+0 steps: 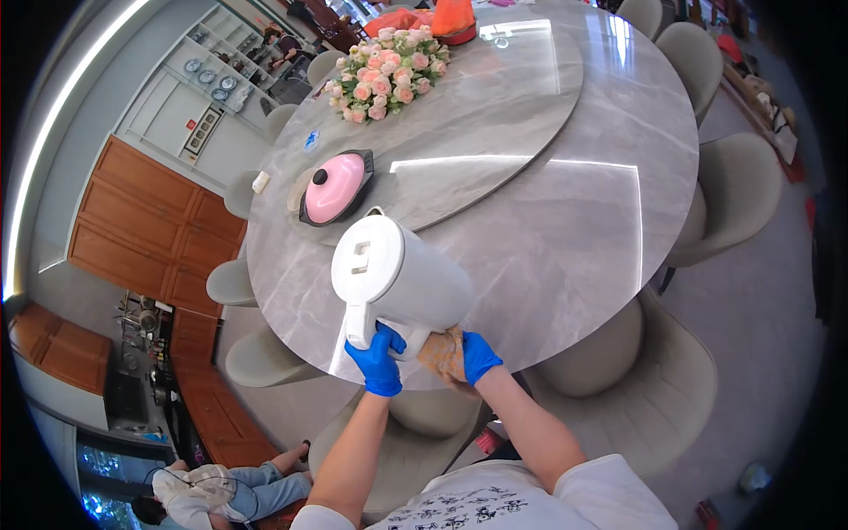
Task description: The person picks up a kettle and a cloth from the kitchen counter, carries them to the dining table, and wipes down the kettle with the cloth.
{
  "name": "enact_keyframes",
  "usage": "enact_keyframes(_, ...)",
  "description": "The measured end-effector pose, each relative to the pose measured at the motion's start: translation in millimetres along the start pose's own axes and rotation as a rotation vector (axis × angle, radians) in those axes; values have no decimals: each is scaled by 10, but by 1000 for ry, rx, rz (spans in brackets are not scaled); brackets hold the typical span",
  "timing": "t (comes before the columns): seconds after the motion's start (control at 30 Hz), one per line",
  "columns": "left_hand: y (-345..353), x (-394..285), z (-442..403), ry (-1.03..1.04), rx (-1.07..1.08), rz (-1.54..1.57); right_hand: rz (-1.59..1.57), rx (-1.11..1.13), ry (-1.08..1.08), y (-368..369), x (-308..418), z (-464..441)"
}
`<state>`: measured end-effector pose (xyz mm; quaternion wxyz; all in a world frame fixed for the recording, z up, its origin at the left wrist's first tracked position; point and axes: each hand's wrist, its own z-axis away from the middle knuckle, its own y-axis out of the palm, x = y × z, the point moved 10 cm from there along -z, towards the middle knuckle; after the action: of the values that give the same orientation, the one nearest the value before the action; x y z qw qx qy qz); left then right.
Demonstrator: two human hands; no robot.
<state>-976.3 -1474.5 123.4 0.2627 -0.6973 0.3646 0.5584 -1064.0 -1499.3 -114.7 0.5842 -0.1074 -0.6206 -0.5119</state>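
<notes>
1 white kettle [431, 276], handle [358, 325] in 1 curled left hand [377, 364] | 1 tan cloth [442, 355] clutched against it, 1 right hand [480, 357] | I count 1 pink-lidded pot [336, 190] beyond

Table [574, 274]: round, grey, marble-veined, glossy; bright light lines reflected in the top. On it, 1 round turntable [477, 150], same veined grey. On the turntable: 1 dark-handled pot with pink lid [336, 187], near its edge; 1 bunch of pink and cream roses [389, 75], farther back. 1 small white object [261, 182] at the table's left rim.
</notes>
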Motion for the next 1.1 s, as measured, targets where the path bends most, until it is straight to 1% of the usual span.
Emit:
enact_keyframes(0.07,-50,135,24,-36,-54,35,-272,-26,355,-14,-22,228)
enact_keyframes(0.1,-55,196,31,-39,-53,40,-269,-32,355,-52,-58,226)
enact_keyframes(0.17,-84,287,44,-15,-77,-9,-832,-112,269,-128,-7,210)
enact_keyframes(0.2,-87,332,42,-20,-78,-6,-829,-117,271,-198,25,231)
enact_keyframes(0.27,-117,414,48,-29,-113,-71,-1129,-11,193,-312,239,217)
enact_keyframes(0.3,-121,465,57,-31,-115,-70,-1128,-13,196,-369,271,202)
enact_keyframes(0.37,-154,605,99,-75,-140,-40,-1000,-118,156,-534,304,181)
enact_keyframes(0.47,-154,761,174,-74,-147,-58,-982,-172,138,-564,298,205)
enact_keyframes(0.5,-159,802,203,-97,-173,-53,-978,-170,137,-591,185,212)
enact_keyframes(0.57,-193,910,260,-92,-183,-33,-1020,-27,99,-515,112,162)
enact_keyframes(0.6,-221,970,274,-92,-190,-19,-1008,-8,80,-462,167,161)
enact_keyframes(0.67,-199,961,300,-97,-174,-49,-1185,-61,104,-348,243,200)
enact_keyframes(0.7,-183,973,327,-104,-181,-26,-1172,-41,91,-307,192,169)
enact_keyframes(0.77,-193,1088,397,-139,-161,-3,-1294,-97,84,-334,-19,77)
enact_keyframes(0.8,-173,1049,423,-124,-157,12,-1283,-85,69,-278,48,92)
enact_keyframes(0.83,-150,992,432,-93,-151,-64,-792,-251,-85,-425,159,128)
enact_keyframes(0.87,-131,953,432,-62,-146,-141,-296,-403,-231,-497,428,204)
enact_keyframes(0.9,-174,1008,428,-95,-183,-149,-58,-414,-323,-386,724,257)
enact_keyframes(0.93,-202,1010,430,-87,-188,-138,-49,-407,-332,-257,878,275)
enact_keyframes(1.0,-44,677,444,57,-19,-409,123,-373,-536,76,1384,378)
enact_keyframes(1.03,-21,679,445,-6,27,-453,126,-371,-540,96,1370,309)
enact_keyframes(1.07,-30,628,418,-5,25,-451,164,-358,-630,139,1392,252)
enact_keyframes(1.1,0,636,377,-52,75,-509,200,-343,-717,186,1413,233)
